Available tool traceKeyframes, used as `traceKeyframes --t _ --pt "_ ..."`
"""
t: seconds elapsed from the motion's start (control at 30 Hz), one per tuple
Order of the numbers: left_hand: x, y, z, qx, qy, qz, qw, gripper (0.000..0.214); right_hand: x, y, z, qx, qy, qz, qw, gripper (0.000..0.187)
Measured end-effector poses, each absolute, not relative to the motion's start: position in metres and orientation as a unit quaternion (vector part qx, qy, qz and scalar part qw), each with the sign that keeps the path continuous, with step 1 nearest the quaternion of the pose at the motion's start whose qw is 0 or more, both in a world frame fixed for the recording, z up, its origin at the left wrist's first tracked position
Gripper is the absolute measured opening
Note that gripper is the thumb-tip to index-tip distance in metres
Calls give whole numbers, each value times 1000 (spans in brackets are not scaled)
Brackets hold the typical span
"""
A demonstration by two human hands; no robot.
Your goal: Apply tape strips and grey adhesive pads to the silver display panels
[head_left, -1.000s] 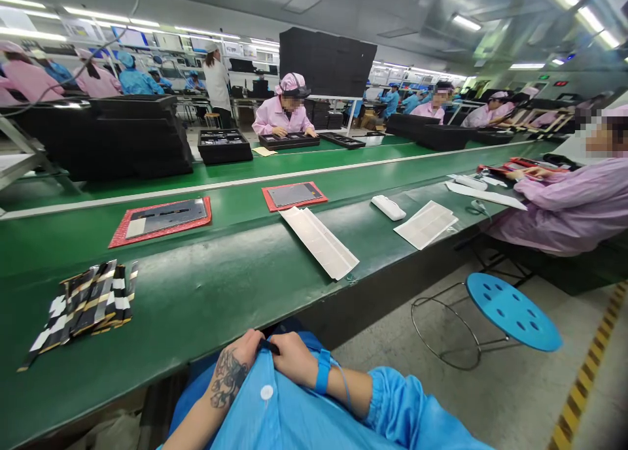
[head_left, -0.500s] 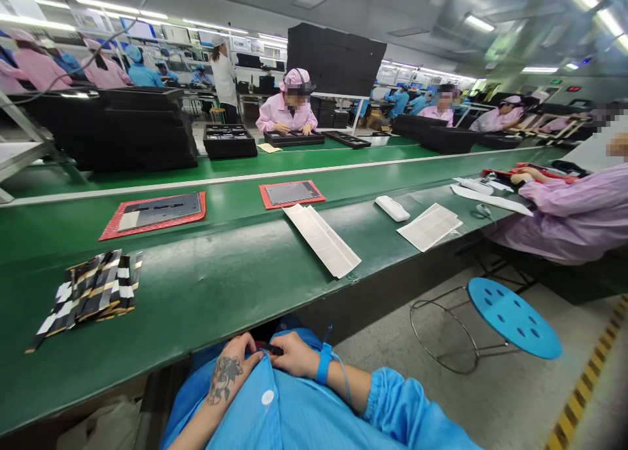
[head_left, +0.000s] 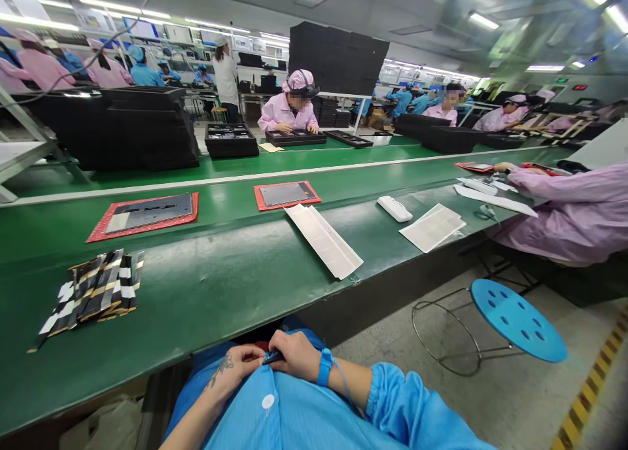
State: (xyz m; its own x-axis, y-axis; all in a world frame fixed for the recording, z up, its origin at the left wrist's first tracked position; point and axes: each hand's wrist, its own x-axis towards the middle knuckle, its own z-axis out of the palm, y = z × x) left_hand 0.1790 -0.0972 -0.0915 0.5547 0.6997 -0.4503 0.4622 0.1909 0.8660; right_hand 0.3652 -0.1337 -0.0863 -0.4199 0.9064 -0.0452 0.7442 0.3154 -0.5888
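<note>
Between both hands' fingers (head_left: 269, 353), left hand (head_left: 239, 365) & right hand (head_left: 293, 355) pinch shut on small dark item (head_left: 273, 356) at lap; step looks like fiddling w/ it.

This was an electronics assembly factory: long green conveyor benches (head_left: 235, 267) ran across the frame, workers in pink smocks (head_left: 287, 113) sat along them, and black tray stacks (head_left: 122, 126) stood upper left.

Head-worn view, facing forward and down, green workbench (head_left: 220, 293) close
</note>
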Motion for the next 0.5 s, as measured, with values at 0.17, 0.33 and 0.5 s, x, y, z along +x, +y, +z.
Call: traceKeyframes --t 0.17,0.33,0.5 --pt "178 -97 -96 561 470 137 668 31 368 -130 -87 -462 -847 225 134 7" --pt "178 -103 -97 494 483 173 701 39 371 -130 -104 -435 -857 217 169 20" --pt "184 -102 -95 507 484 181 690 40 371 -120 -127 -424 -844 234 229 23"
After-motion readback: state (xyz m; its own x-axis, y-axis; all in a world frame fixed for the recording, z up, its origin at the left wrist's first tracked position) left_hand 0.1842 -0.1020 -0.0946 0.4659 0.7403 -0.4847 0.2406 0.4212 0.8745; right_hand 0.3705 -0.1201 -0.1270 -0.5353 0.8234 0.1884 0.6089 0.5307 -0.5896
